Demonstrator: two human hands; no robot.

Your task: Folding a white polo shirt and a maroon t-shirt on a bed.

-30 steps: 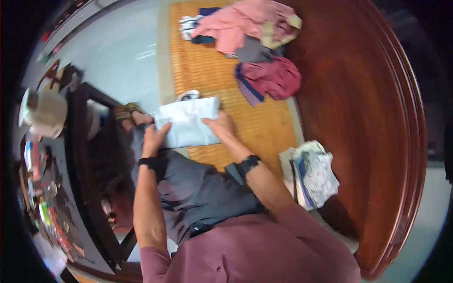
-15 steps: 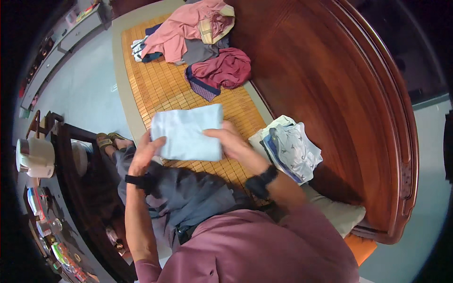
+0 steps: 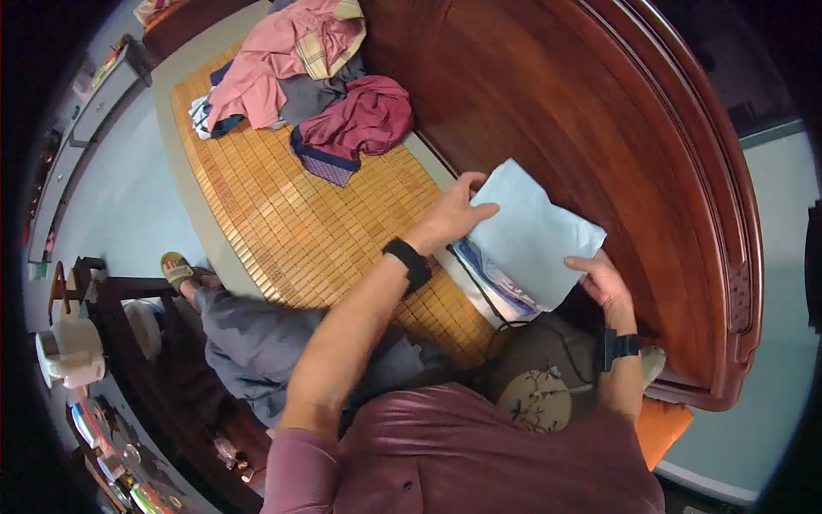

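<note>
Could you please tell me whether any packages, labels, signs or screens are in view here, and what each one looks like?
None can be made out: the left hand and right hand hold a folded light blue cloth over a stack of folded clothes; loose garments lie on the bamboo mat.

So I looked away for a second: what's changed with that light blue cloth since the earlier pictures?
The folded light blue cloth has moved from the bamboo mat in front of the person to their right, onto the folded stack beside the wooden headboard. The left hand and right hand still hold it. The unfolded clothes pile lies as before.
</note>
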